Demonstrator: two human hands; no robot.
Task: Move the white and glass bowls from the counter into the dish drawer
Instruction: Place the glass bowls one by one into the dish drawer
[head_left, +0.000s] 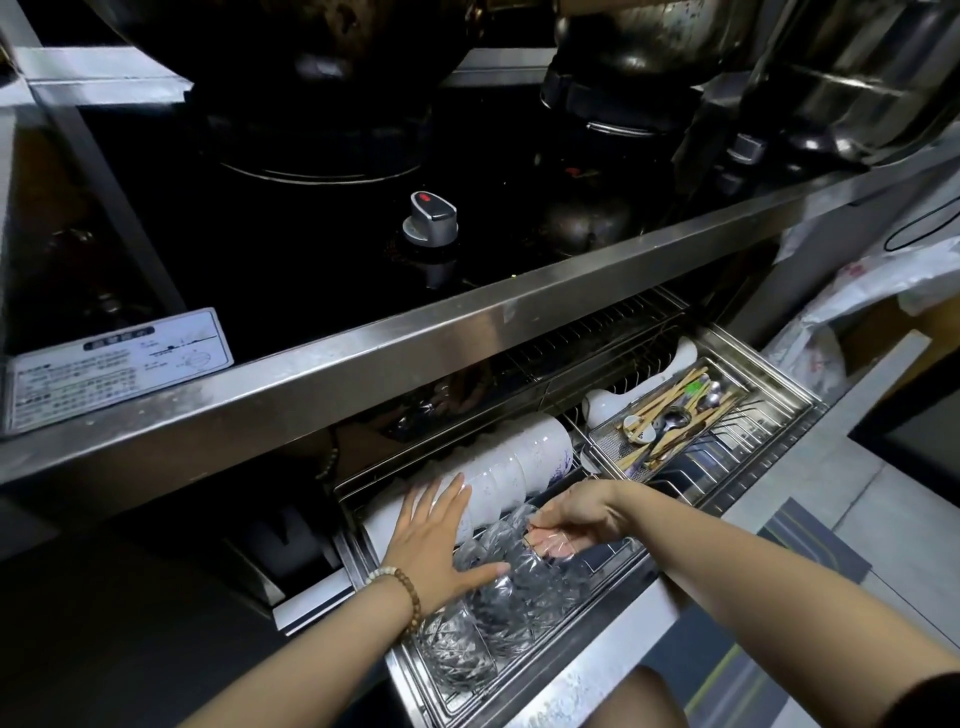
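At ten o'clock in the view a printed label (117, 364) lies on the black hob, with a silver knob (431, 218) at its one o'clock. The steel edge of the bench (467, 332) runs across beneath them, and below it the dish drawer (597, 670) stands pulled out.

The left hand (436, 540), a beaded bracelet (400, 587) on its wrist, lies flat with a wide grip. Its straight fingers are spread over the near end of the white bowls (519, 462), and its thumb touches the glass bowls (498, 597). The white bowls lie on their sides in a nested row in the drawer's rack, running toward one o'clock. The glass bowls lie on their sides just beside them, at the row's five o'clock, against the drawer's front wall.

The right hand (576, 514), at three o'clock from the left, has its grip closed on the rim of one glass bowl at the far end of that row, fingertips showing through the glass.

At one o'clock from it a mesh cutlery tray (670, 421) holds chopsticks and spoons. White plastic bags (857, 291) sit beyond the drawer at two o'clock.
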